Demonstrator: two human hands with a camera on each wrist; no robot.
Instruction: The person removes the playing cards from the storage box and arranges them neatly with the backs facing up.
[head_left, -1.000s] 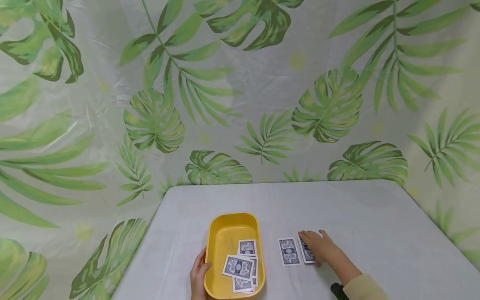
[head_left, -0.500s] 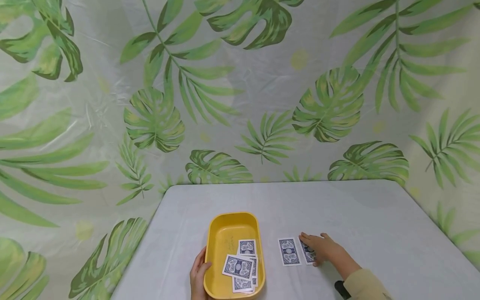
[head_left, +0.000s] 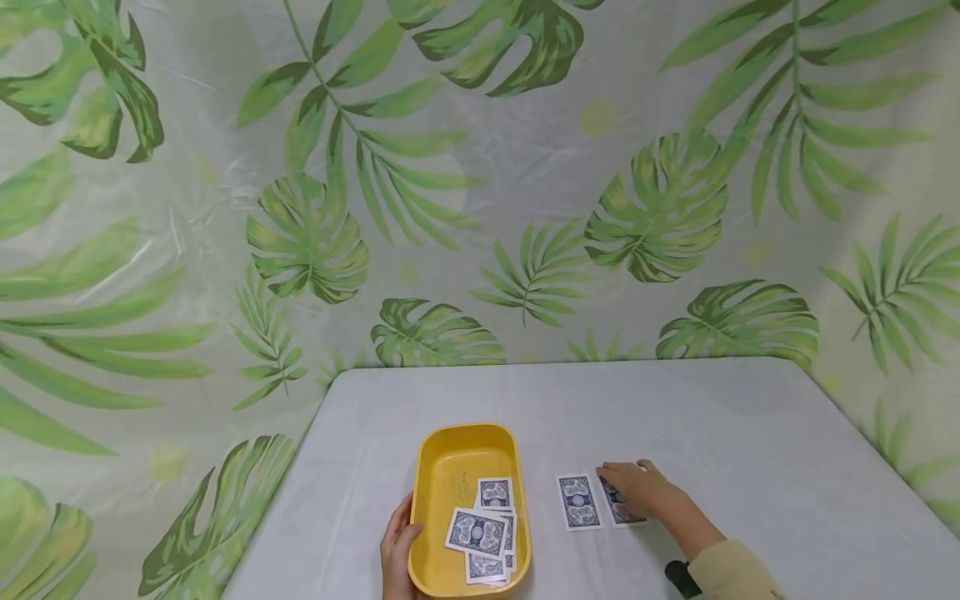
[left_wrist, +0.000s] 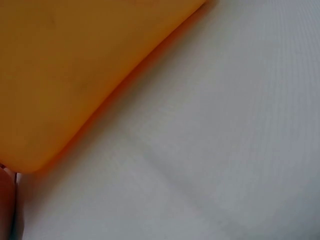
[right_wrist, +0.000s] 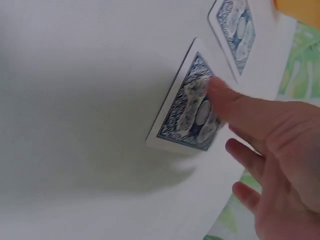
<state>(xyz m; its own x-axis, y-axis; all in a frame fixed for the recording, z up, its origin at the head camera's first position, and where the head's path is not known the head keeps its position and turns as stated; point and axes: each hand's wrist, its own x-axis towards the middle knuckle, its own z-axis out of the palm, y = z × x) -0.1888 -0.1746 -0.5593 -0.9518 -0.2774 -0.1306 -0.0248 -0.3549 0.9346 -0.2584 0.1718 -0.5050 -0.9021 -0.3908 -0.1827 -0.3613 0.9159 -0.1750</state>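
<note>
My left hand (head_left: 397, 550) grips the left rim of a yellow tray (head_left: 429, 467), thumb over the edge. Several blue-backed playing cards (head_left: 477, 533) lie overlapping, face down, in the tray. In the left wrist view the tray's outer wall (left_wrist: 75, 75) fills the upper left. To the right of the tray, my right hand (head_left: 641, 490) is at a playing card (right_wrist: 187, 110), partly covering it. The right wrist view shows the thumb on its back, with fingers at its edge; their tips are hidden. Left of it, another playing card (head_left: 579, 502) lies face down.
A white cloth covers the table (head_left: 720, 425). Behind it hangs a leaf-patterned curtain (head_left: 540, 183). A dark band (head_left: 681, 577) sits at the right wrist by a pale sleeve (head_left: 731, 571).
My right hand has shifted slightly over its card, and more of the card's near end shows now. The left hand and tray have stayed put.
</note>
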